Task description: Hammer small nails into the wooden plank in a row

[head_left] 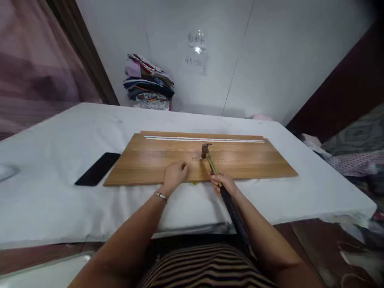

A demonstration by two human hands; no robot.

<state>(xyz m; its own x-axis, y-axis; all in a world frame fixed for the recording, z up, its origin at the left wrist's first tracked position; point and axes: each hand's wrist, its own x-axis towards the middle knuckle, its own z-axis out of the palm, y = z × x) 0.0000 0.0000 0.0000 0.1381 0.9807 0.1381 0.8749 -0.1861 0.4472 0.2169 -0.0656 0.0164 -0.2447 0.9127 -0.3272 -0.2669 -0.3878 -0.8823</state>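
Gripping the hammer (229, 203): right hand (223, 183), fingers closed around the handle, near the right half of the board's near edge. Hammer: one, metal head at the far end, shaft yellowish, then black towards the near end; head above the middle of the board, contact with the surface cannot be told. Left hand (175, 175): one, resting at the near edge of the board, left of the hammer, fingers curled; whether they pinch anything cannot be told. Bracelet (161, 196): one, on the left wrist. Board (255, 162): wood-grain brown, lying flat on the white-covered table (285, 200). Small metal pieces (195, 159): several, on the board, beside the hammer head. White strips (180, 139): two, along the board's far edge. Dark flat slab (99, 169): one, just left of the board. Folded cloths (150, 84): one stack, far left, by the wall
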